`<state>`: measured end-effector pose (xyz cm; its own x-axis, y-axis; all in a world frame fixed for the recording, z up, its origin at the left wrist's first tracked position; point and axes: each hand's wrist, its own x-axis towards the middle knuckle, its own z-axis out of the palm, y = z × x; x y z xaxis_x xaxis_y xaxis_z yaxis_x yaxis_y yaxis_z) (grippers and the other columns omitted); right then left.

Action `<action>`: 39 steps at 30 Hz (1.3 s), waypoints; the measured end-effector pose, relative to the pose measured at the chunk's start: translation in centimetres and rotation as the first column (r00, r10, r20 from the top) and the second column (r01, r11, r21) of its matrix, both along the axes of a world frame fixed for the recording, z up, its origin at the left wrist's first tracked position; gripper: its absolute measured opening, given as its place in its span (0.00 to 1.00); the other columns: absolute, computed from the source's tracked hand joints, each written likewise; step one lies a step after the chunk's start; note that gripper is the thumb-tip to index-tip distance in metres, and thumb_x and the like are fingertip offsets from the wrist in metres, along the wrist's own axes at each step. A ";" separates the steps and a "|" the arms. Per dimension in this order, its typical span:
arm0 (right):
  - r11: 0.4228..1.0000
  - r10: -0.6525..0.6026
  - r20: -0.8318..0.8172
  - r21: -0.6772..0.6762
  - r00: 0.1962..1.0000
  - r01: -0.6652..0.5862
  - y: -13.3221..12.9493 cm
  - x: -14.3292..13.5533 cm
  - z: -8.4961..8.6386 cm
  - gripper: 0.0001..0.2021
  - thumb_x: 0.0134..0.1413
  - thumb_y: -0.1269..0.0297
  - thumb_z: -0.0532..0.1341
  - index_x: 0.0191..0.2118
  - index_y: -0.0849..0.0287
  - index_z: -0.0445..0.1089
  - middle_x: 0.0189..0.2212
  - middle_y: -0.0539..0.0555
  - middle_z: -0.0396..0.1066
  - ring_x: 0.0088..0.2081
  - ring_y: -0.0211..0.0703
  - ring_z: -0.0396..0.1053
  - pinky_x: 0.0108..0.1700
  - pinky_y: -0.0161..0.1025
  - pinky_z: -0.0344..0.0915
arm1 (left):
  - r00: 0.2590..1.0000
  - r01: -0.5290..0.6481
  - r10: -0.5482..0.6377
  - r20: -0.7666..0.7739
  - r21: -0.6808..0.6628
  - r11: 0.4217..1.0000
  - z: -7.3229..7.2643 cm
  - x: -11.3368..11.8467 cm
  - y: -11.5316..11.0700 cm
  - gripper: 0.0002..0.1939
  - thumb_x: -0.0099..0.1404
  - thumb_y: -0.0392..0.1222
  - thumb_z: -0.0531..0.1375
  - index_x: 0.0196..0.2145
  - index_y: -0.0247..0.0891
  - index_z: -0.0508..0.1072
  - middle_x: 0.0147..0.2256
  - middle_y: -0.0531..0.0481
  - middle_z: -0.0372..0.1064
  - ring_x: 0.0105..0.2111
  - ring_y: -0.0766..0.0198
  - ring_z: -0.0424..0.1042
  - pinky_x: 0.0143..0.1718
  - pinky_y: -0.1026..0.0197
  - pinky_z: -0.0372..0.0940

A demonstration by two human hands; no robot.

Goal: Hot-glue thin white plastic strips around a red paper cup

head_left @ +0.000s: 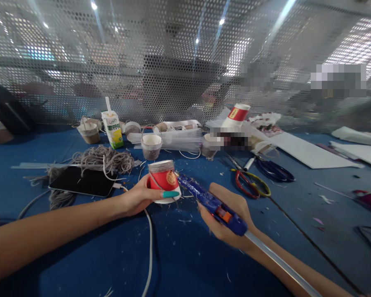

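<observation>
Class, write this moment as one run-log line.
left hand: holds red cup | right hand: holds blue glue gun | gun tip: at cup's side, contact unclear | nearby: juice carton, twine

This looks like a craft workshop: around the red cup (pixel 164 187), wrapped in twine at one end, a blue worktable (pixel 185 264) carries handwork supplies, with a glue gun (pixel 205 200) just to the cup's right and a tangle of grey twine (pixel 120 159) to its left. Behind the cup stand a small basket (pixel 151 153) and a sheaf of clear sticks (pixel 181 140), while scissors (pixel 246 189), white boards (pixel 309 150) and scattered scraps (pixel 326 199) lie to its right. Farther behind it, a perforated screen (pixel 173 62) under bright lights suggests a shared or commercial space rather than a home.
</observation>
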<state>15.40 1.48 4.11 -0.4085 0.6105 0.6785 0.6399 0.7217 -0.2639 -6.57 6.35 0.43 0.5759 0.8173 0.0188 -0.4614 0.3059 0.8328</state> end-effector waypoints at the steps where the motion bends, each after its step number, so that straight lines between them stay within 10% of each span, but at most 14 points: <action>1: 1.000 0.004 0.000 -0.002 1.000 -0.004 0.0 0.0 0.0 0.09 0.47 0.73 0.57 0.23 0.56 0.55 0.20 0.45 0.57 0.19 0.31 0.56 0.19 0.31 0.53 | 1.000 0.000 0.000 -0.011 0.003 1.000 0.0 0.0 0.0 0.25 0.43 0.34 0.71 0.41 0.34 0.73 0.35 0.46 0.76 0.35 0.60 0.74 0.43 0.57 0.66; 39: 0.992 -0.080 0.011 -0.101 0.997 0.081 -0.3 -0.2 0.7 0.12 0.42 0.72 0.54 0.21 0.55 0.46 0.16 0.43 0.51 0.17 0.30 0.53 0.19 0.31 0.49 | 0.999 0.053 -0.053 0.006 0.019 0.998 -0.2 -0.3 0.2 0.24 0.43 0.38 0.71 0.40 0.35 0.74 0.34 0.48 0.76 0.35 0.61 0.74 0.42 0.58 0.66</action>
